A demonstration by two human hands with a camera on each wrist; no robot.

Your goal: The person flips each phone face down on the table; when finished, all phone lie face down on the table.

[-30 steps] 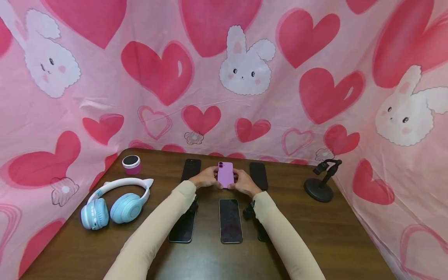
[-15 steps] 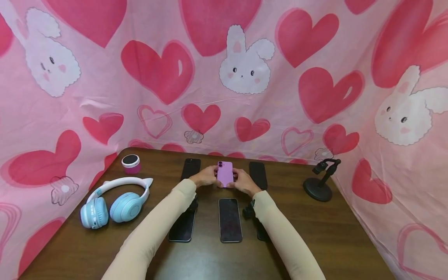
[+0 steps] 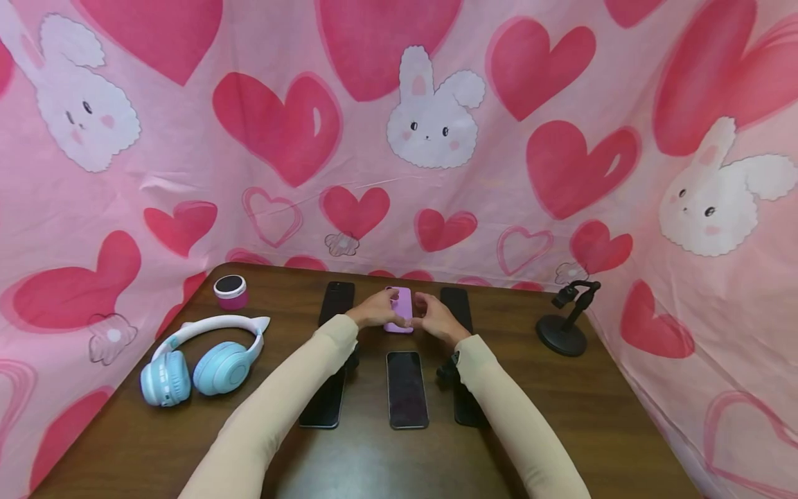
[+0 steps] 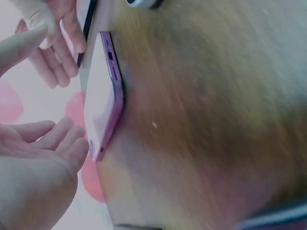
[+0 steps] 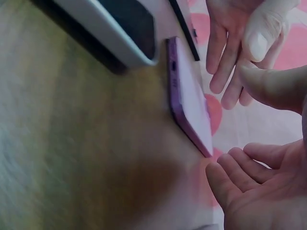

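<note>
A purple phone (image 3: 404,303) lies on the wooden table, camera side up, in the middle of the back row. My left hand (image 3: 374,309) hovers just over its left side and covers part of it. On the right side my right hand (image 3: 439,320) is off the phone, fingers spread. Both wrist views show the phone (image 4: 101,98) flat on the wood, its port edge in sight, with neither hand gripping it. The left palm (image 4: 38,177) faces it with loosely bent fingers, and the right palm (image 5: 268,196) does likewise.
Black phones flank it at back left (image 3: 337,301) and back right (image 3: 456,305). A dark-screened phone (image 3: 407,389) lies in front; others lie partly under the forearms. Blue cat-ear headphones (image 3: 221,367) and a pink speaker (image 3: 231,294) sit left, a black stand (image 3: 561,335) right.
Both hands held the purple phone by its sides before; now they have let go and lifted off it. The phone stays in the same spot on the table.
</note>
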